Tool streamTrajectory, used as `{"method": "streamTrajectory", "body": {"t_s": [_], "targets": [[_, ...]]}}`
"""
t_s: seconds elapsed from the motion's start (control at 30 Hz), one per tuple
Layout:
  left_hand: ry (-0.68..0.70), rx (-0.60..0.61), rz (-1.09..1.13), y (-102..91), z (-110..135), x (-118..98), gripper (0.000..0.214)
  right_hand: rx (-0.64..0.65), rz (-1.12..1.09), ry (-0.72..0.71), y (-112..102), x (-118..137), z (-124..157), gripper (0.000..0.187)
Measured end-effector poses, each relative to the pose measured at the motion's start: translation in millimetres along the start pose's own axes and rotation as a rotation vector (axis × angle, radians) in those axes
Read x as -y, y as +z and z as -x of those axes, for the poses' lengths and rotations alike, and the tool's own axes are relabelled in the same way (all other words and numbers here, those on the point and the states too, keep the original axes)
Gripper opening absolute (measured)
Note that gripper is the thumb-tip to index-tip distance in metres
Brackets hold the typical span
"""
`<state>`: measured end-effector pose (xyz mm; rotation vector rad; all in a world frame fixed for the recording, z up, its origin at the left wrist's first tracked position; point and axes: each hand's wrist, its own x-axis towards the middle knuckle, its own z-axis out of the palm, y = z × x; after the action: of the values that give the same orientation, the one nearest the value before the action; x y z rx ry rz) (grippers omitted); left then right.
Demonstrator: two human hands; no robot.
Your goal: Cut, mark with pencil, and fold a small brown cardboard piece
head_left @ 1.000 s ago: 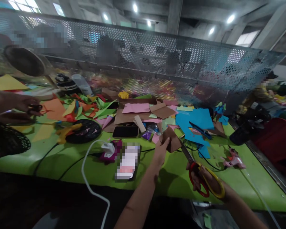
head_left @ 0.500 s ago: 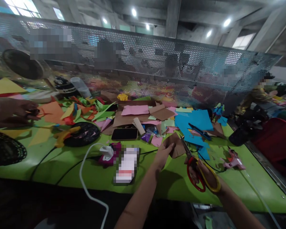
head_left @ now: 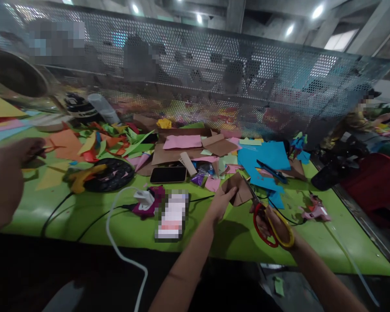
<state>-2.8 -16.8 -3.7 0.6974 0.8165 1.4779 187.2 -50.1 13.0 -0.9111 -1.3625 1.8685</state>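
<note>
A folded piece of brown paper (head_left: 236, 190) is held up just above the green tabletop (head_left: 123, 225), near the front edge, so that its free side faces the blades. The left hand (head_left: 220, 203) pinches it at the lower left corner between thumb and fingers, which keeps the sheet taut and clear of the cut line. The right hand (head_left: 274, 222) is closed through the red and yellow loops of a pair of scissors (head_left: 263, 208), whose blades angle up and left to meet the paper's right edge; whether they have bitten in cannot be told. Just behind the paper lies a spread of blue paper (head_left: 266, 162) with a dark pen-like tool on it, and farther left pink and brown sheets. A pink glue gun (head_left: 315, 211) rests to the right, a dark phone (head_left: 168, 174) and a white cable (head_left: 117, 242) to the left. At the far left another person's hand (head_left: 6, 173) is at work among orange scraps (head_left: 68, 145).
</note>
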Motion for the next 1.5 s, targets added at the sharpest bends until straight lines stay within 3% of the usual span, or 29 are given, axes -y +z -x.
{"method": "streamTrajectory", "body": {"t_s": [0.1,0.23,0.43,0.67,1.0,1.23,1.37,1.5], "targets": [[-0.011,0.014,-0.041,1.3,0.6,1.4,0.050,0.045,-0.001,0.023,0.7,8.5,-0.7,0.061],[-0.018,0.025,-0.051,1.7,-0.3,4.3,0.050,0.000,0.010,0.021,1.6,14.1,-1.4,0.059],[-0.004,0.025,-0.041,2.3,0.6,2.2,0.046,-0.029,0.035,-0.059,-1.8,6.2,-3.3,0.051],[-0.014,0.045,-0.088,-2.9,-6.3,14.3,0.045,-0.026,0.005,0.013,-6.0,7.5,-4.7,0.057],[-0.034,0.036,-0.063,0.5,-5.6,12.9,0.049,-0.059,0.074,-0.046,-13.3,6.8,-9.8,0.048],[-0.044,0.028,-0.085,1.8,-5.1,13.7,0.045,-0.065,0.111,-0.071,-12.9,2.4,-9.4,0.055],[-0.049,-0.057,-0.065,0.3,-4.7,9.6,0.046,-0.156,0.396,-0.112,-21.8,14.9,-8.4,0.058],[-0.030,-0.196,-0.029,-6.8,-7.1,7.7,0.050,-0.364,0.715,-0.164,-58.2,51.9,-25.3,0.047]]}}
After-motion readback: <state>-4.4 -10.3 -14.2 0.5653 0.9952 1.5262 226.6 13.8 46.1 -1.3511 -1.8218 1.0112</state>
